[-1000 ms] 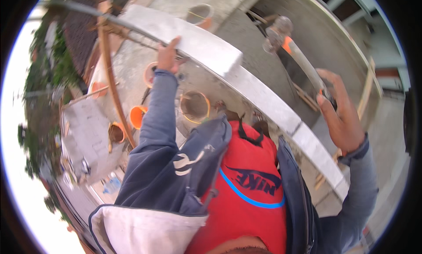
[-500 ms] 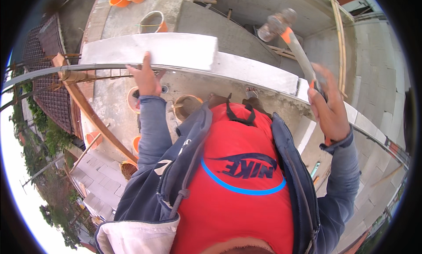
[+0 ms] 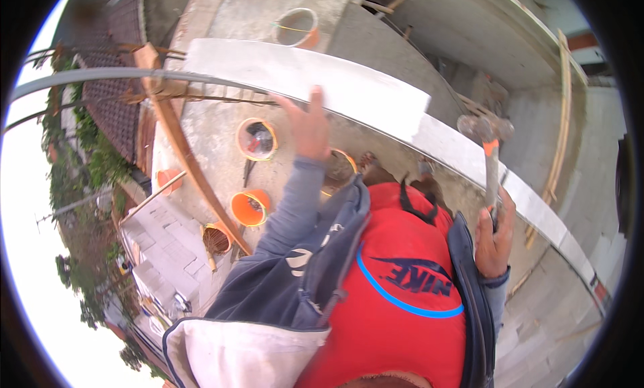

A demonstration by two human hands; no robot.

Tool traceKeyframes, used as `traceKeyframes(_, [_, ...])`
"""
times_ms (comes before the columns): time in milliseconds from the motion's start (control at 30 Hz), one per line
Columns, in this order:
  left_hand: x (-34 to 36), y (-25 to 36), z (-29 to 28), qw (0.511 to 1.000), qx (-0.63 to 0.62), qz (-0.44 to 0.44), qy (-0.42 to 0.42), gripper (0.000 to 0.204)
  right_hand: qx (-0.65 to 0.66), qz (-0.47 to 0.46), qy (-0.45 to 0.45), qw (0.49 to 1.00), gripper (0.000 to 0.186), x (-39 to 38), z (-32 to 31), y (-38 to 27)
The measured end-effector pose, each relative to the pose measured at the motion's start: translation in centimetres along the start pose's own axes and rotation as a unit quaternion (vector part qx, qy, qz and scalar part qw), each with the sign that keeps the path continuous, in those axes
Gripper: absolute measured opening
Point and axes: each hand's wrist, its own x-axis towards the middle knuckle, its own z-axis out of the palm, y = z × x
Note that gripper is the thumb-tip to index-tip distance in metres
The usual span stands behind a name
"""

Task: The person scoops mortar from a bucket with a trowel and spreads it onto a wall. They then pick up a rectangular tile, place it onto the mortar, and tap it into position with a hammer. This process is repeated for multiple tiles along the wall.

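Note:
My right hand [image 3: 495, 237] is wrapped round the handle of a hammer [image 3: 492, 163]. The blunt grey head points up and away from me, over the row of white blocks [image 3: 463, 153] forming the top of a low wall. My left hand [image 3: 310, 130] has its fingers spread, with nothing gripped. Its fingertips reach the near edge of a long white block [image 3: 302, 73] lying on that wall; whether they press on it I cannot tell. The block's right end meets the lower part of the row.
A wooden post [image 3: 184, 160] slants at the left, crossed by a grey rail [image 3: 94, 75]. Beyond the wall stands a bucket [image 3: 297, 27]; orange buckets [image 3: 250, 208] and a tool bucket [image 3: 257, 139] stand on the near floor. Pale blocks [image 3: 168, 237] are stacked lower left. Bamboo poles [image 3: 562, 120] rise at right.
The whole view has swung, shifting the wall and buckets to the right. The hammer is lower and more upright, still in my right hand. My left hand remains at the block's near edge.

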Motion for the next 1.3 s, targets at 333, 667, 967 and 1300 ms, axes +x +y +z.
traceKeyframes(333, [4.1, 3.0, -2.3, 0.998, -0.050, 0.035, 0.031, 0.110, -0.246, -0.311, -0.032, 0.918, 0.050, 4.3, 2.1, -8.6])
traceKeyframes(667, [4.4, 3.8, -3.3, 0.992, -0.108, 0.032, -0.058, 0.115, -0.300, -0.302, -0.182, 0.886, 0.061, 7.4, 5.0, -7.1])
traceKeyframes(967, [5.4, 2.3, -3.7, 0.994, -0.080, 0.068, -0.034, 0.115, -0.330, -0.281, -0.150, 0.889, 0.059, 7.5, 4.5, -6.0])
traceKeyframes(1300, [4.9, 2.1, -3.4, 0.995, -0.077, 0.067, -0.020, 0.097, -0.321, -0.312, -0.151, 0.881, 0.069, 7.2, 3.6, -5.2])
